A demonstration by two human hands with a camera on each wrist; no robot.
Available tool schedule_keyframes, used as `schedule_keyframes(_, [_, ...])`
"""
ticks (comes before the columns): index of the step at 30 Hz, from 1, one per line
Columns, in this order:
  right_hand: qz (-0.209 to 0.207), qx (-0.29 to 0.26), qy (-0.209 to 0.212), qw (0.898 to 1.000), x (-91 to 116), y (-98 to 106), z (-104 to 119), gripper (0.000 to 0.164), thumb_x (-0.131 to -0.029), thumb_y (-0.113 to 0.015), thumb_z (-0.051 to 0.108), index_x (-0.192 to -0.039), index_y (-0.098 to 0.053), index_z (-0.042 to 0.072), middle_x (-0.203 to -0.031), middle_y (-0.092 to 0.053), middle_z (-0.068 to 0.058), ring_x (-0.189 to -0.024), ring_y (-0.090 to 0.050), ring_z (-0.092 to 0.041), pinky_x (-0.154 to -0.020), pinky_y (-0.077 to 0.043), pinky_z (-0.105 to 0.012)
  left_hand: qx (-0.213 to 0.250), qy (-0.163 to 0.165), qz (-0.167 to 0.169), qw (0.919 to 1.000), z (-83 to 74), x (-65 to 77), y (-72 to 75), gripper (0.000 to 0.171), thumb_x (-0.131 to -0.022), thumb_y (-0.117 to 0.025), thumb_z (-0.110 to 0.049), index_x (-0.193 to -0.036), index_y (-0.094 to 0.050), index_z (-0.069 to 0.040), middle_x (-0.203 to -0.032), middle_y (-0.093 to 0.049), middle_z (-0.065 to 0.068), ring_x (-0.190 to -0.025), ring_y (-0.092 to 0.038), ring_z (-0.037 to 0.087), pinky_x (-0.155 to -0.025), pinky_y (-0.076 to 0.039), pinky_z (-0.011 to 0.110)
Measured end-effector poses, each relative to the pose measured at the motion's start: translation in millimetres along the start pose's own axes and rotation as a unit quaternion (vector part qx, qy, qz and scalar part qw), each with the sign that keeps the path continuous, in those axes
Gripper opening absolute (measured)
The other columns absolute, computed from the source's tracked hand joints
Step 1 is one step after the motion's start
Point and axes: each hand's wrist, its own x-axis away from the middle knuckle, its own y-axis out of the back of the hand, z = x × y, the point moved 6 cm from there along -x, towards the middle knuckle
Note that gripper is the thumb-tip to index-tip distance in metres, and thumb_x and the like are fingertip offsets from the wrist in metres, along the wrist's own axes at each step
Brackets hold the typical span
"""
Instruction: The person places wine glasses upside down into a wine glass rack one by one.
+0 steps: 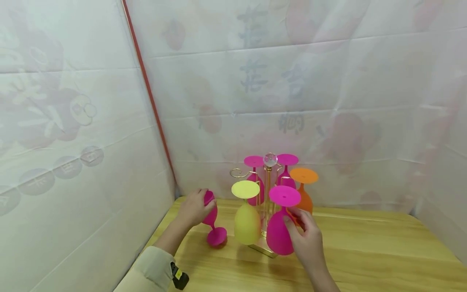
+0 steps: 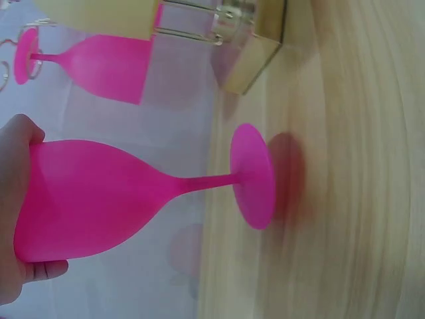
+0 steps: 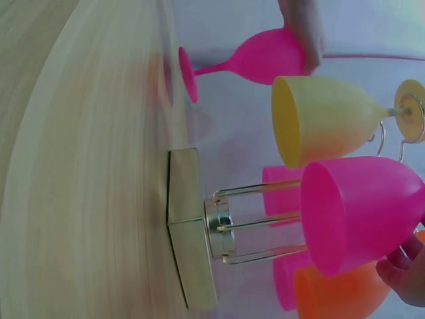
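My left hand (image 1: 194, 207) grips a magenta goblet (image 2: 99, 199) round its rim from above. This goblet is upright, its foot close over the table with a reddish shadow beside it. With thumb and fingers my right hand (image 1: 307, 240) holds another magenta goblet (image 1: 279, 235) by the bowl near the stem. That one is upside down at the front of a gold rack (image 1: 268, 182), its mouth facing down in the right wrist view. To its left a yellow goblet (image 1: 247, 223) hangs inverted.
An orange goblet (image 1: 304, 176) hangs at the rack's right. Two more magenta goblets, one at the back left (image 1: 253, 161) and one at the back right (image 1: 288, 159), hang behind the crystal knob (image 1: 270, 159). The rack's base (image 3: 189, 232) stands on the wooden table (image 1: 365, 251). Printed curtains enclose the back and sides.
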Motion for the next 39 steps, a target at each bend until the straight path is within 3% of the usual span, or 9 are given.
schedule_keyframes(7, [0.012, -0.006, 0.006, 1.000, -2, -1, 0, 0.026, -0.094, -0.067, 0.019, -0.120, -0.067, 0.014, -0.117, -0.060, 0.002, -0.112, -0.057, -0.011, -0.094, -0.048, -0.013, 0.077, 0.033, -0.017, 0.9963, 10.1, 5.8, 16.4, 0.054, -0.091, -0.061, -0.042, -0.131, -0.060, -0.006, -0.113, -0.065, 0.013, -0.092, -0.062, 0.026, -0.073, -0.055, 0.040])
schedule_keyframes(14, [0.016, 0.004, -0.009, 1.000, -2, 0, -1, 0.028, -0.094, -0.067, 0.023, -0.121, -0.066, 0.014, -0.118, -0.060, 0.002, -0.113, -0.056, -0.010, -0.095, -0.046, -0.012, 0.159, 0.068, -0.023, 0.9846, 23.3, 13.6, 31.1, 0.043, -0.093, -0.062, -0.041, -0.126, -0.066, -0.013, -0.112, -0.068, 0.013, -0.098, -0.064, 0.027, -0.074, -0.057, 0.040])
schedule_keyframes(20, [0.021, 0.016, -0.015, 1.000, -3, 2, -2, 0.030, -0.094, -0.067, 0.025, -0.122, -0.065, 0.015, -0.120, -0.059, 0.002, -0.111, -0.055, -0.008, -0.095, -0.047, -0.014, 0.246, 0.075, -0.008, 0.9663, 24.3, 19.6, 36.7, 0.045, -0.096, -0.060, -0.041, -0.125, -0.066, -0.008, -0.117, -0.068, 0.015, -0.103, -0.064, 0.028, -0.079, -0.058, 0.040])
schedule_keyframes(29, [0.019, 0.014, -0.012, 1.000, -2, 4, -4, 0.029, -0.094, -0.067, 0.025, -0.122, -0.065, 0.015, -0.120, -0.059, 0.002, -0.111, -0.055, -0.007, -0.095, -0.046, -0.013, 0.347, 0.095, -0.009, 0.9331, 25.5, 28.4, 38.7, 0.040, -0.097, -0.057, -0.034, -0.119, -0.069, -0.003, -0.103, -0.069, 0.016, -0.081, -0.064, 0.019, -0.064, -0.057, 0.033])
schedule_keyframes(33, [0.016, 0.009, -0.009, 1.000, -3, 6, -3, 0.028, -0.094, -0.067, 0.023, -0.121, -0.065, 0.013, -0.120, -0.059, 0.002, -0.111, -0.055, -0.007, -0.095, -0.046, -0.013, 0.396, 0.100, -0.002, 0.9127, 22.0, 32.2, 35.9, 0.038, -0.097, -0.056, -0.031, -0.118, -0.069, -0.002, -0.101, -0.068, 0.016, -0.077, -0.064, 0.018, -0.064, -0.057, 0.033])
schedule_keyframes(39, [0.012, -0.002, -0.005, 1.000, 0, 7, -3, 0.027, -0.094, -0.068, 0.021, -0.119, -0.065, 0.012, -0.118, -0.060, 0.001, -0.109, -0.055, -0.007, -0.094, -0.046, -0.012, 0.436, 0.101, -0.015, 0.8940, 16.6, 39.0, 33.4, 0.034, -0.096, -0.055, -0.026, -0.110, -0.071, 0.001, -0.099, -0.067, 0.015, -0.074, -0.064, 0.017, -0.063, -0.057, 0.032])
